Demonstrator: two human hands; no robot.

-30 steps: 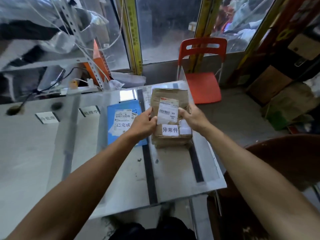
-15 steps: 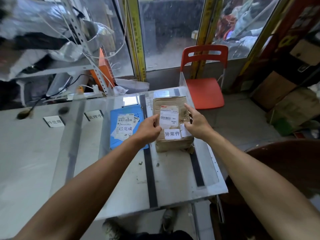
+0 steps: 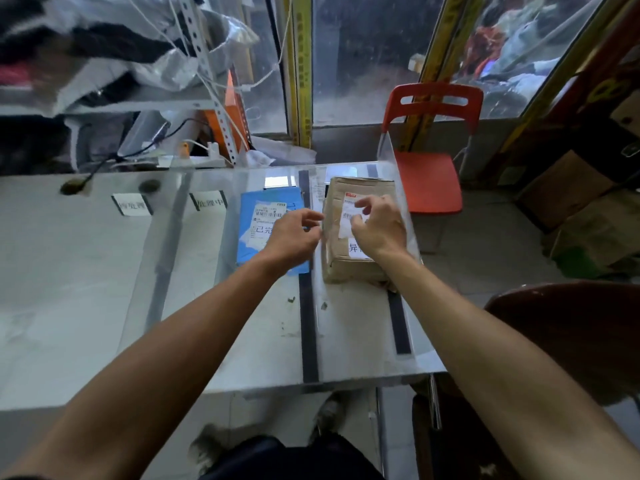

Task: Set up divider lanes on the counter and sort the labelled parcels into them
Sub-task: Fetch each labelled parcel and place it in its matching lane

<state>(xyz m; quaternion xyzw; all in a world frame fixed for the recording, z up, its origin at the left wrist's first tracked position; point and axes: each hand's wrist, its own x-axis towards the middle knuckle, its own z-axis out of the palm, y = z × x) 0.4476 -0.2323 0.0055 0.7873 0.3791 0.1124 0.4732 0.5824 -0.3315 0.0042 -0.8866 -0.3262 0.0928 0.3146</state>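
Both hands hover over brown parcel [image 3: 356,233]; long axis runs away from viewer

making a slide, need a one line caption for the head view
Both hands, left hand and right hand, hover over a brown parcel beside a blue parcel on the counter.
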